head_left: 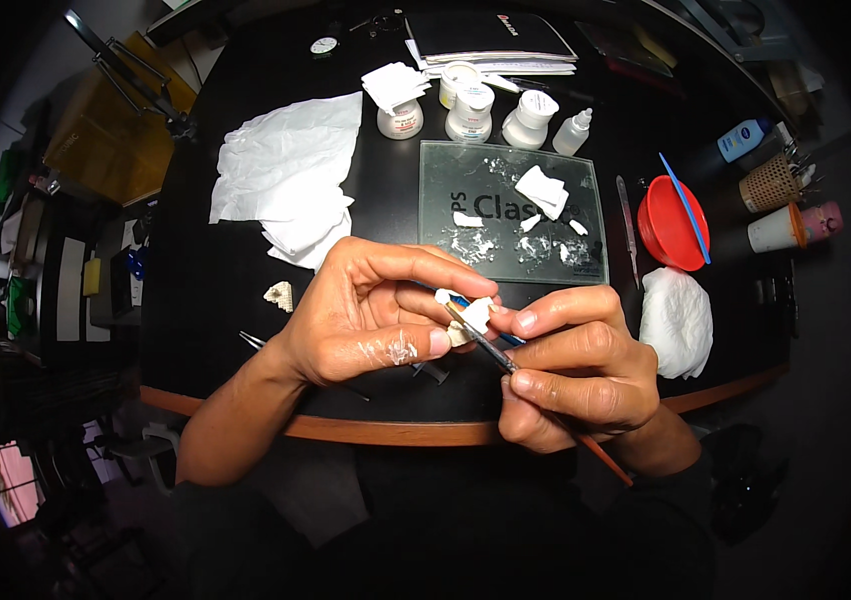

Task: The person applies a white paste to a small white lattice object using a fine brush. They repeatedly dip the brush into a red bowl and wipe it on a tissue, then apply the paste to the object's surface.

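Observation:
My left hand point(366, 320) pinches a small cream-white piece point(472, 318), like a dental cast, between thumb and fingers. White smears mark that thumb. In my right hand point(586, 370) is a thin brush point(491, 352) with a dark ferrule and a reddish-brown handle; its tip meets the piece. Something blue shows behind the piece, mostly hidden by the fingers. Beyond the hands lies a glass slab point(446, 190) with smears of white paste and a few white scraps. A folded white tissue point(543, 192) rests on the slab.
Several white-lidded jars point(470, 118) and a dropper bottle point(574, 132) stand behind the slab. White paper sheets point(286, 165) lie left, above another cast piece point(280, 294). Rightward are a metal spatula point(628, 230), a red bowl point(658, 225) with a blue stick, and a crumpled tissue point(676, 325).

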Action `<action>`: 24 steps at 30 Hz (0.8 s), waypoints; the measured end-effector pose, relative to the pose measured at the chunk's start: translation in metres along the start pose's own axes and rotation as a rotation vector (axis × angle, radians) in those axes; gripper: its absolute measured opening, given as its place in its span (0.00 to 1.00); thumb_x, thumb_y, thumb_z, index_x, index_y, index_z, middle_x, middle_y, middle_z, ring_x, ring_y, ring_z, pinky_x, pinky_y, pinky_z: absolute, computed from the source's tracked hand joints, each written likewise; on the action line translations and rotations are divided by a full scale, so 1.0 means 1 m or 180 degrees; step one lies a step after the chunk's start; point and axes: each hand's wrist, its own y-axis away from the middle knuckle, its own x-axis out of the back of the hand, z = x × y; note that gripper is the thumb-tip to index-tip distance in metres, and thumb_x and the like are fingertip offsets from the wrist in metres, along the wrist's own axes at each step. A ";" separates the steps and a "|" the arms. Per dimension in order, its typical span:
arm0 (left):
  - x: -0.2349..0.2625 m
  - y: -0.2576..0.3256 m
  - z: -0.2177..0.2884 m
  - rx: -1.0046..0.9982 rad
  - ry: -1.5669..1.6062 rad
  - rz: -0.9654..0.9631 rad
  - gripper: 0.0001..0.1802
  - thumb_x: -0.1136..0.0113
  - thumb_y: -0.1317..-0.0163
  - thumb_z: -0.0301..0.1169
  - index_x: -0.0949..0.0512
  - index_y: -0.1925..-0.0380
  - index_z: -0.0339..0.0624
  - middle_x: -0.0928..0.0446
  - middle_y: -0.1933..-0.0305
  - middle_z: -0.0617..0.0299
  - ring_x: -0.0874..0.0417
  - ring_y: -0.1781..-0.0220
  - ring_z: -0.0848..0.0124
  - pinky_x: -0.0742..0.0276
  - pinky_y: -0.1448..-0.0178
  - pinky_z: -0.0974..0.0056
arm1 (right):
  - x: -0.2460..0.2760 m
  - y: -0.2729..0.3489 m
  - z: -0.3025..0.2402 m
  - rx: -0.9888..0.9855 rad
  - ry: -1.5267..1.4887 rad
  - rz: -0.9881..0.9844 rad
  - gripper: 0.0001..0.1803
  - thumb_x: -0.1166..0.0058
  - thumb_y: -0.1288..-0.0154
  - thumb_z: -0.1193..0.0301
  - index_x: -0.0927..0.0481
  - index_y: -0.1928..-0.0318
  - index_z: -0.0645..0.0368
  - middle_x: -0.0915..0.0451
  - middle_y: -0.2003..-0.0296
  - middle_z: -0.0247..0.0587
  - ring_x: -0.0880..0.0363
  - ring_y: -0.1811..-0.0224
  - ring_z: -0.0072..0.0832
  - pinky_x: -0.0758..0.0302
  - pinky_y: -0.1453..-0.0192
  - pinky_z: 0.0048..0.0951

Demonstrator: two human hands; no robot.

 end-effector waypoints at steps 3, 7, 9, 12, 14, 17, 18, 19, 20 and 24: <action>-0.001 0.001 0.000 0.0004 0.0071 0.0012 0.25 0.36 0.39 0.14 0.24 0.41 0.18 0.22 0.40 0.40 0.14 0.41 0.57 0.15 0.36 0.62 | 0.000 0.001 0.000 0.0010 -0.0037 -0.0003 0.13 0.29 0.51 0.84 0.14 0.62 0.63 0.16 0.66 0.42 0.14 0.52 0.43 0.12 0.52 0.39; -0.007 0.000 0.003 0.0085 -0.0063 0.0204 0.24 0.36 0.42 0.17 0.24 0.44 0.14 0.23 0.43 0.34 0.14 0.41 0.53 0.15 0.35 0.59 | 0.003 0.002 -0.001 -0.0032 -0.0105 -0.0040 0.13 0.28 0.49 0.83 0.15 0.62 0.63 0.17 0.66 0.41 0.15 0.52 0.43 0.12 0.52 0.38; -0.010 -0.001 0.007 0.0095 -0.0041 0.0185 0.24 0.37 0.42 0.15 0.24 0.44 0.14 0.24 0.43 0.34 0.14 0.41 0.52 0.15 0.35 0.58 | 0.002 0.002 -0.001 -0.0045 -0.0142 -0.0013 0.13 0.28 0.49 0.82 0.15 0.62 0.62 0.17 0.66 0.41 0.15 0.51 0.43 0.12 0.52 0.38; -0.010 -0.002 0.007 0.0061 -0.0040 0.0139 0.24 0.38 0.42 0.14 0.24 0.44 0.14 0.24 0.42 0.33 0.15 0.40 0.51 0.15 0.35 0.58 | 0.002 0.002 -0.001 -0.0060 -0.0173 -0.0007 0.12 0.28 0.48 0.82 0.15 0.62 0.62 0.17 0.66 0.41 0.15 0.51 0.43 0.12 0.52 0.38; -0.008 -0.002 0.006 0.0017 -0.0067 0.0117 0.24 0.38 0.42 0.13 0.24 0.44 0.14 0.24 0.42 0.33 0.15 0.39 0.51 0.14 0.36 0.59 | 0.002 0.001 -0.001 -0.0058 -0.0173 -0.0026 0.12 0.28 0.47 0.82 0.15 0.62 0.62 0.17 0.66 0.41 0.15 0.51 0.43 0.12 0.52 0.37; -0.006 -0.001 0.006 -0.0039 -0.0195 0.0042 0.24 0.38 0.42 0.13 0.25 0.43 0.14 0.24 0.42 0.33 0.15 0.40 0.51 0.14 0.36 0.59 | 0.003 0.000 0.000 -0.0051 -0.0181 -0.0059 0.12 0.30 0.46 0.83 0.16 0.61 0.62 0.18 0.67 0.41 0.15 0.51 0.43 0.12 0.52 0.38; -0.007 0.000 0.006 0.0008 -0.0215 0.0158 0.24 0.37 0.42 0.13 0.25 0.44 0.15 0.24 0.42 0.34 0.14 0.41 0.53 0.14 0.37 0.60 | 0.004 0.000 0.002 -0.0095 -0.0225 -0.0017 0.12 0.33 0.46 0.84 0.17 0.61 0.62 0.18 0.68 0.42 0.16 0.52 0.43 0.12 0.52 0.39; -0.009 0.001 0.007 0.0055 -0.0236 0.0275 0.24 0.36 0.42 0.13 0.25 0.44 0.15 0.24 0.42 0.35 0.13 0.42 0.54 0.13 0.38 0.60 | 0.005 0.000 0.004 -0.0138 -0.0270 0.0025 0.12 0.35 0.46 0.85 0.18 0.60 0.62 0.19 0.69 0.42 0.16 0.53 0.44 0.12 0.52 0.40; -0.009 0.000 0.007 0.0047 -0.0228 0.0259 0.24 0.36 0.42 0.13 0.25 0.44 0.15 0.24 0.42 0.35 0.13 0.42 0.54 0.13 0.38 0.60 | 0.003 -0.002 0.006 -0.0209 -0.0315 0.0176 0.12 0.41 0.46 0.86 0.21 0.60 0.63 0.20 0.70 0.43 0.17 0.53 0.44 0.12 0.53 0.41; -0.011 -0.002 0.003 -0.0147 -0.0800 0.0616 0.22 0.29 0.47 0.12 0.22 0.50 0.19 0.23 0.46 0.42 0.11 0.47 0.60 0.11 0.43 0.65 | 0.003 0.009 0.010 -0.1059 -0.1098 0.0585 0.10 0.47 0.44 0.84 0.24 0.60 0.64 0.21 0.72 0.43 0.20 0.55 0.39 0.24 0.38 0.49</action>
